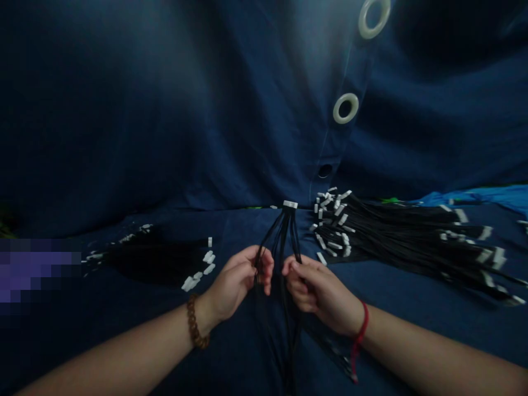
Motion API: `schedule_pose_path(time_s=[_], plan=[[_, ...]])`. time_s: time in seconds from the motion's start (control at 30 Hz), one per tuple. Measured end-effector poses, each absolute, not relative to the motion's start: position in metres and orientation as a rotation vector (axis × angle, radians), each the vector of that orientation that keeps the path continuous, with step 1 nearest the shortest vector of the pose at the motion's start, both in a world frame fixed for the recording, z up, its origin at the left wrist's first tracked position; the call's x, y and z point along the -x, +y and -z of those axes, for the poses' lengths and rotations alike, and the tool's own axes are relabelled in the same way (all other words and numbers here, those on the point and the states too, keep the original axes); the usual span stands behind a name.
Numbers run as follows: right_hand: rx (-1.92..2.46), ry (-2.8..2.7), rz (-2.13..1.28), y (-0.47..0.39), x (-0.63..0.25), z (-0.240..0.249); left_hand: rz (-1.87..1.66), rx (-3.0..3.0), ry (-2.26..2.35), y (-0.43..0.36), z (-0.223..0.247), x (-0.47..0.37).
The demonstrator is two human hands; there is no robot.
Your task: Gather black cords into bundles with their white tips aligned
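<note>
A wire harness (282,242) of thin black wires runs down the middle, its white connector (290,204) at the far end. My left hand (243,278) curls round some of its wires on the left side. On the right side, my right hand (310,283) pinches other strands between thumb and forefinger. Between the two hands the remaining wires hang apart, fanning out from the connector. Their lower ends trail toward me and blur into the dark cloth. A beaded bracelet is on my left wrist and a red cord on my right.
To the right lies a large bundle of black wires (396,242) with white connectors at both ends. A smaller black bundle (159,256) lies at left. Dark blue cloth (231,231) covers the surface; a curtain with ring eyelets (345,108) hangs behind. Blue material (474,199) shows at far right.
</note>
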State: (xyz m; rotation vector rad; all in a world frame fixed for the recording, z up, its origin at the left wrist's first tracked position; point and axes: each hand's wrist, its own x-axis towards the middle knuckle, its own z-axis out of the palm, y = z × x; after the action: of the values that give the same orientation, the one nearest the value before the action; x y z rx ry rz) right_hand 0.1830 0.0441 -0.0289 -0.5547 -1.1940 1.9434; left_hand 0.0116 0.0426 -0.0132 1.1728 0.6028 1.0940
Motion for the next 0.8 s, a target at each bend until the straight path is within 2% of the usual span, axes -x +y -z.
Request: schedule_pose_path(time_s=[0.4,0.63,0.8], plan=[[0.715,-1.134,-1.714,0.0449,-0.1788,0.0284,-1.403,-1.12,0.803,0.048,0.0181,-0.0133],[0.761,-1.192,-1.706,0.0451,-0.1794,0.029,-1.221,-0.924,0.675,0.048,0.009,-0.01],[0.751,-1.223,-1.704,0.0461,-0.1794,0.0306,-1.279,-0.926,0.628,0.0478,0.0123,-0.0078]])
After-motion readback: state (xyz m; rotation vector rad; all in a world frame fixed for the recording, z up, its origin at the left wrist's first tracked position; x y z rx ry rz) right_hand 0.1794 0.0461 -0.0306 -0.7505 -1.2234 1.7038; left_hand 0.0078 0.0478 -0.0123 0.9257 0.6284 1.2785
